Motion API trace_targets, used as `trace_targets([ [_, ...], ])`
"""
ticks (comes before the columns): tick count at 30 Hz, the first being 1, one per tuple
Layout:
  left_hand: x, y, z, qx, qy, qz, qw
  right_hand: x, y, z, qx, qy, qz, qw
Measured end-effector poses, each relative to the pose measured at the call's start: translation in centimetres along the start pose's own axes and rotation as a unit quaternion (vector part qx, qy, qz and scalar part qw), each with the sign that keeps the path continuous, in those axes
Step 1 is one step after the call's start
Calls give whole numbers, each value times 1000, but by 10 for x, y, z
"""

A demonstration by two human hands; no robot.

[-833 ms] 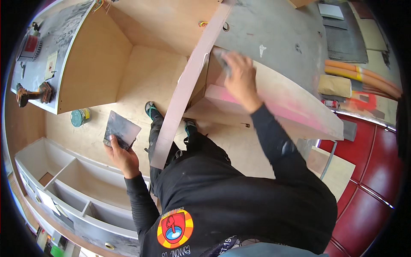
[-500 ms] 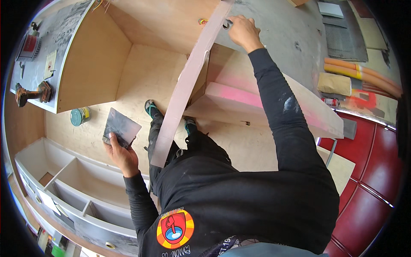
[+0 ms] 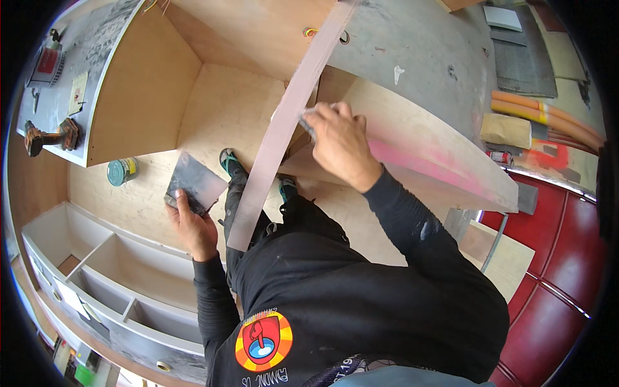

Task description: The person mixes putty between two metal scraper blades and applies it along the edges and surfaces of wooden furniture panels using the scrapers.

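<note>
A long narrow edge strip (image 3: 280, 138) coated in pale pink filler runs from the top middle down toward my waist. My right hand (image 3: 343, 143) is closed on a small putty scraper (image 3: 307, 124), its tool at the right edge of the strip, about halfway along. Most of that scraper is hidden by the fingers. To the left of the strip, my left hand (image 3: 195, 227) grips a flat square putty plate (image 3: 196, 180) by its near corner, thumb on top. Grey and pinkish smears of filler cover the plate.
At left, a cordless drill (image 3: 51, 137) and a tub (image 3: 48, 64) stand on a cabinet top (image 3: 106, 39). A green can (image 3: 122, 171) is on the wooden surface below. A divided white cabinet (image 3: 129, 258) lies lower left. Orange hoses (image 3: 522, 108) and a pink-stained panel (image 3: 445, 168) are at right.
My right hand has come down along the strip, toward me, from its far end. My left hand and the putty plate have shifted slightly right, closer to the strip.
</note>
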State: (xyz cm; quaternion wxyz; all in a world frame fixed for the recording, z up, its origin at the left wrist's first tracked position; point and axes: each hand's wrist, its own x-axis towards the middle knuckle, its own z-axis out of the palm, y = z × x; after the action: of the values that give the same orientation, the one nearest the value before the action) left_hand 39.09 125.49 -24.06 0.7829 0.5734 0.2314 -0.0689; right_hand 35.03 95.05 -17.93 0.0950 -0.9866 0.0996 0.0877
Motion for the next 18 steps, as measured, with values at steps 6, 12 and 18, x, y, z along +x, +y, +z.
trace_targets([
  [6,-29,-3,51,-112,-117,-170,972,-26,-25,-6,312,139,-205,917],
  [12,-41,5,101,-158,-187,-202,948,-43,-39,0,317,167,-242,902],
  [18,-42,16,124,-135,-220,-58,964,-43,5,-20,210,223,-212,928],
])
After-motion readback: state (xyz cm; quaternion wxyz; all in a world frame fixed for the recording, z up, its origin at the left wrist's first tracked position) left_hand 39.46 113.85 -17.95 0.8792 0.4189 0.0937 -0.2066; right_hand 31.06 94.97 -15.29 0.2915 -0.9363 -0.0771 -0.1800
